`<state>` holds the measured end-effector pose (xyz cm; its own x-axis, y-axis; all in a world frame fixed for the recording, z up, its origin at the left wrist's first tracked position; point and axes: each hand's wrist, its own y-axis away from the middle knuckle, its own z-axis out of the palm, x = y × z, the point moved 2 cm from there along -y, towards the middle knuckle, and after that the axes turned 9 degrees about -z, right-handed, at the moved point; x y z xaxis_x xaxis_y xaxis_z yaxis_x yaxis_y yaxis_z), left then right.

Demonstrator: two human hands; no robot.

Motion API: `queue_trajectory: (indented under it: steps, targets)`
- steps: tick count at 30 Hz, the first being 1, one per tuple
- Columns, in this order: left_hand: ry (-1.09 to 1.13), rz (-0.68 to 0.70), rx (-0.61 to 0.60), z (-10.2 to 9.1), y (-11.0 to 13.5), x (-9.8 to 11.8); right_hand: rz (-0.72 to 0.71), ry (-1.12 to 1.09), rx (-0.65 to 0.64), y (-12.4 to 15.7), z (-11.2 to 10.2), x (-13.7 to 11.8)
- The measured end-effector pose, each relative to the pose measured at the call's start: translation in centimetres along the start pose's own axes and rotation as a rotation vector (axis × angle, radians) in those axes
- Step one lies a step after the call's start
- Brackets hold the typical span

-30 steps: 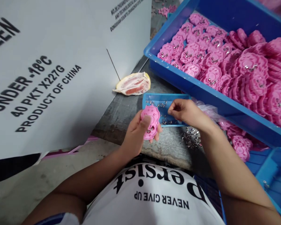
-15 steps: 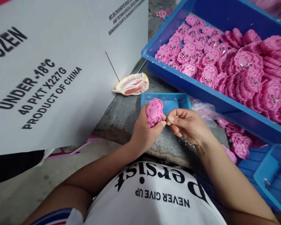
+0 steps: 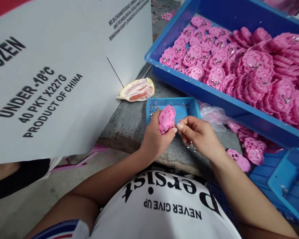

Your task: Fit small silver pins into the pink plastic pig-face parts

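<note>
My left hand [image 3: 154, 137] is closed around a pink plastic piece [image 3: 167, 119] with a wavy edge and a raised oval middle. A small shiny metal bit shows near its lower end. Thumb and forefinger of my right hand [image 3: 199, 135] pinch together just beside my left thumb tip; whatever they hold is too small and hidden to make out. Beneath the right fingers, small silvery metal parts [image 3: 192, 147] lie on the grey worktop [image 3: 129, 124]. Behind both hands stands a small blue tray [image 3: 198, 111] with more such metal parts inside.
A big blue crate [image 3: 214, 106] heaped with pink pieces fills the upper right. A white carton [image 3: 64, 49] rises at left, with a fruit wedge [image 3: 138, 91] beside it. Loose pink pieces [image 3: 254, 151], a plastic bag [image 3: 213, 114] and another blue tray [image 3: 286, 179] are at right.
The view has shifted slightly, so the crate and carton sit a little further left. The pink piece has tilted a bit in my left hand. My right fingertips remain pinched close to it.
</note>
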<state>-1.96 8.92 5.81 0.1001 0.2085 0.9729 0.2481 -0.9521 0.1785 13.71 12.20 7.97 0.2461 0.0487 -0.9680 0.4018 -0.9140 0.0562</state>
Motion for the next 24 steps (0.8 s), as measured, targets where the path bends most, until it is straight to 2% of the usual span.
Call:
queue_trajectory:
  steps: [4, 7, 12, 18, 24]
  targets:
    - [-0.033, -0.005, 0.008, 0.2, 0.1, -0.1, -0.084, 0.212, -0.023, 0.4, -0.3, -0.2]
    - [-0.010, -0.006, -0.008, 0.3, 0.2, -0.1, -0.091, 0.245, -0.050, 0.4, -0.4, -0.4]
    - [0.059, -0.010, -0.034, 0.4, 0.0, -0.1, -0.022, 0.010, -0.032, 0.4, -0.2, 0.1]
    - [0.276, -0.123, -0.151, 1.0, -0.3, -0.5, 0.060, -0.249, 0.063, 0.8, 0.1, 1.5]
    - [0.271, -0.112, -0.125, 1.1, 0.0, -0.3, 0.091, -0.347, 0.104, 0.8, 0.4, 1.6]
